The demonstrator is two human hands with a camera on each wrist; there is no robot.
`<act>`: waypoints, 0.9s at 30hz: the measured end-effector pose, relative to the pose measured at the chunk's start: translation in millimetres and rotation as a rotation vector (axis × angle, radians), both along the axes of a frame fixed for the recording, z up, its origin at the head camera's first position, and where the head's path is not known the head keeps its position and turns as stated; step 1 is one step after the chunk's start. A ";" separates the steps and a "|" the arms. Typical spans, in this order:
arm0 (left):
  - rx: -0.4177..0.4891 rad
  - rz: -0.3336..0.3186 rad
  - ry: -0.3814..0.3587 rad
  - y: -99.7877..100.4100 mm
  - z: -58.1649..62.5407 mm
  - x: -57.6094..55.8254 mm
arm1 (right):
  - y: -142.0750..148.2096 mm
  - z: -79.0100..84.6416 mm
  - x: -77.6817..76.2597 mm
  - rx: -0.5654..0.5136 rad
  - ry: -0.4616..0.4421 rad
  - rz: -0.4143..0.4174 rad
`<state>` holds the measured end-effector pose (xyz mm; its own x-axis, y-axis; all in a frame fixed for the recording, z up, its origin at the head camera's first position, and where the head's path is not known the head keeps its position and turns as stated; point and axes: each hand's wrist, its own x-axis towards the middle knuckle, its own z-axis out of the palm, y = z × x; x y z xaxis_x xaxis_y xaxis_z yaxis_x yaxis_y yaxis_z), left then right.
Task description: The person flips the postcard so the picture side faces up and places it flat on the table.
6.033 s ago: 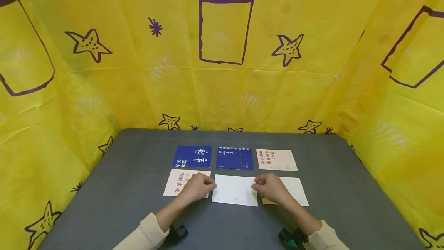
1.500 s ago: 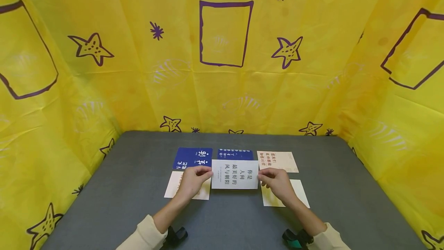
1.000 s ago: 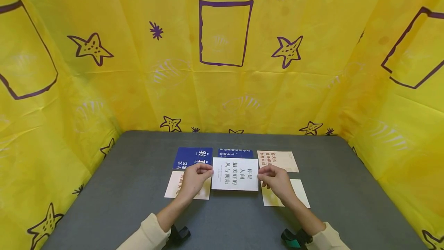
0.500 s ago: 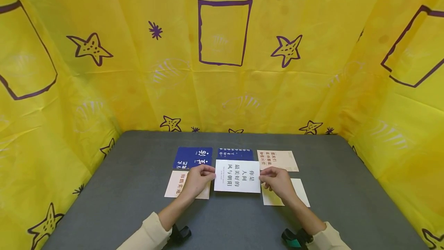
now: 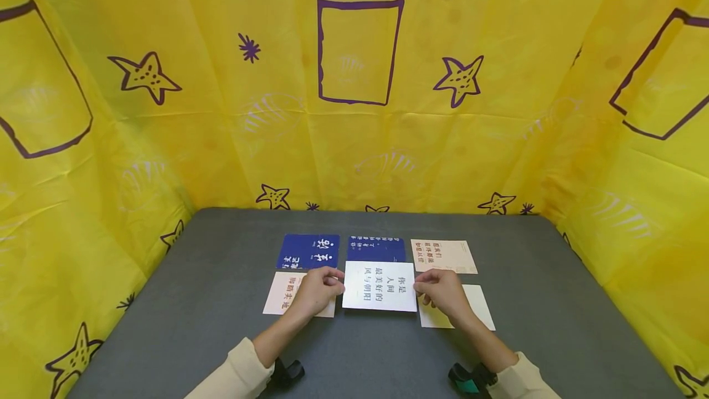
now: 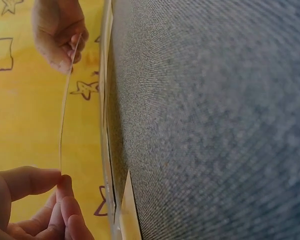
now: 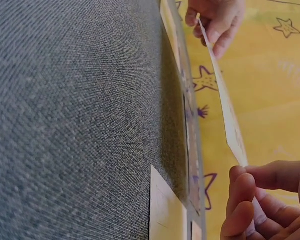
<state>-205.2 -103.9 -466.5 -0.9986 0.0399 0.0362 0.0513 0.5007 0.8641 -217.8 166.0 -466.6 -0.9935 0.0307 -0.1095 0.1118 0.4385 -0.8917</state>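
A white card printed with dark Chinese characters hangs above the table in the head view. My left hand pinches its left edge between thumb and fingertips. Its right edge is pinched the same way by my right hand. Both wrist views show the card nearly edge-on, clear of the tabletop, with a hand at each end. A pinkish card with red characters lies partly under my left forearm. Beneath my right hand lies a cream card, partly covered.
Along the back row on the grey table lie a blue card, a second blue card partly covered by the held one, and a pale pink card. A yellow patterned cloth encloses the table's back and sides.
Six seconds ago the middle card lay on the table, nearly blank side up. Its printed side shows at 1.5 seconds ago, raised; since then it has come slightly nearer and lower.
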 end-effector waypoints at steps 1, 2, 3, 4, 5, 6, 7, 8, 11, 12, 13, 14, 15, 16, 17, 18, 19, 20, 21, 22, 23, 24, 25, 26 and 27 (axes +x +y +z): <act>-0.003 -0.002 -0.001 -0.1 -0.3 -0.4 | -0.1 -0.6 -0.6 0.006 0.001 -0.001; -0.006 -0.005 -0.001 -0.2 -0.4 -0.5 | -0.1 -1.1 -1.1 0.011 0.000 -0.003; -0.011 -0.010 0.001 -0.4 -1.0 -0.8 | 0.0 -1.4 -1.8 0.013 -0.004 -0.005; -0.018 -0.016 0.001 -0.5 -1.4 -0.8 | 0.1 -1.9 -2.2 0.020 0.000 -0.002; -0.023 -0.022 0.003 -0.6 -1.5 -0.7 | 0.3 -2.5 -2.7 0.023 -0.002 -0.003; -0.024 -0.025 -0.003 -0.8 -1.7 -0.7 | 0.4 -3.0 -3.1 0.027 -0.003 -0.002; -0.029 -0.031 -0.005 -0.7 -1.9 -0.5 | 0.3 -3.3 -3.3 0.030 -0.005 -0.002; -0.035 -0.038 -0.004 -0.9 -2.2 -0.4 | 0.3 -3.7 -3.6 0.035 -0.006 0.001; -0.046 -0.055 -0.006 -1.1 -2.4 -0.3 | -0.1 -4.4 -3.6 0.050 -0.014 0.008; -0.048 -0.060 -0.008 -1.2 -2.2 -0.1 | -0.2 -4.4 -3.6 0.057 -0.016 0.012; -0.049 -0.066 -0.011 -1.0 -2.1 0.3 | -0.3 -4.5 -3.6 0.061 -0.019 0.016; -0.054 -0.073 -0.010 -1.2 -2.0 0.7 | -0.4 -4.8 -3.8 0.064 -0.021 0.020; -0.058 -0.078 -0.011 -1.3 -1.6 1.3 | -0.4 -5.0 -3.7 0.065 -0.023 0.025; -0.062 -0.084 -0.013 -1.4 -1.3 1.6 | -0.4 -5.4 -4.0 0.066 -0.026 0.028; -0.067 -0.089 -0.014 -1.8 -1.2 1.9 | -0.3 -5.7 -4.0 0.064 -0.028 0.032; -0.071 -0.094 -0.015 -2.1 -1.3 2.0 | -0.4 -6.1 -3.9 0.062 -0.030 0.036; -0.078 -0.097 -0.015 -2.3 -1.6 1.8 | -0.3 -6.4 -3.8 0.060 -0.030 0.039; -0.086 -0.102 -0.015 -2.8 -2.0 1.6 | -0.4 -6.9 -3.7 0.059 -0.029 0.044; -0.091 -0.105 -0.017 -3.2 -2.1 1.3 | -0.3 -7.4 -3.6 0.059 -0.028 0.048; -0.095 -0.110 -0.020 -3.3 -2.3 0.9 | -0.4 -7.7 -3.5 0.058 -0.029 0.051; -0.100 -0.116 -0.022 -3.4 -2.5 0.5 | -0.5 -8.0 -3.5 0.056 -0.029 0.055; -0.103 -0.122 -0.025 -3.6 -2.4 0.2 | -0.6 -8.1 -3.5 0.054 -0.031 0.058; -0.108 -0.128 -0.026 -3.9 -2.3 0.0 | -0.6 -8.5 -3.7 0.054 -0.034 0.062; -0.111 -0.135 -0.031 -4.0 -2.4 -0.2 | -0.7 -8.9 -3.9 0.055 -0.038 0.066; -0.116 -0.140 -0.036 -4.0 -2.3 -0.4 | -0.8 -9.4 -4.1 0.060 -0.043 0.070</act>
